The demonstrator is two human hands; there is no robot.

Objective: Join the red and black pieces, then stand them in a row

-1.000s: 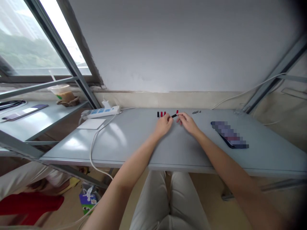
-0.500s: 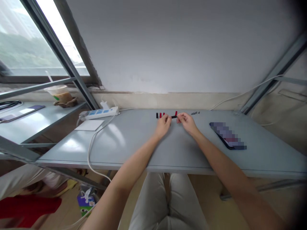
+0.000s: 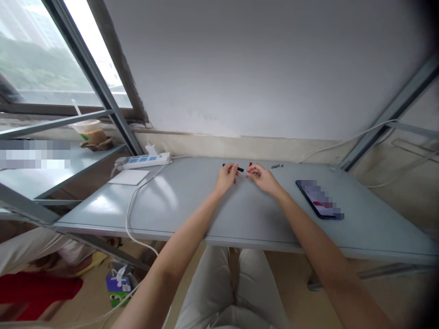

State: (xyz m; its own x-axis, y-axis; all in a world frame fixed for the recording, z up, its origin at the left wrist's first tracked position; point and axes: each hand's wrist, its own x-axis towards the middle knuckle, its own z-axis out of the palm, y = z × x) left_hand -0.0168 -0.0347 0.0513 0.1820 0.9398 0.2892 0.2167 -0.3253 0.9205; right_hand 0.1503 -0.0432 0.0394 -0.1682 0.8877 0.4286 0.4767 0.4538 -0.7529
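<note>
Grey and smooth, the desk (image 3: 247, 219) is carrying a phone (image 3: 318, 201) toward its right edge, probably set aside so the middle is staying free. Farther in, nearer the far edge than the near one, the left hand (image 3: 225, 178) is pinching a short black stick (image 3: 240, 169) between thumb and fingers, one end jutting rightward, seemingly leaving that end within the other hand's reach. Just beside it, the right hand (image 3: 263, 177) is curling, fingertips almost together; whether they are gripping something small, I cannot tell. Beyond its fingers a red piece (image 3: 250, 164) is showing. Along the far edge, dark bits (image 3: 277, 166) are lying grouped, perhaps against scattering; near the far left corner, a power strip (image 3: 147, 159) is resting.
</note>
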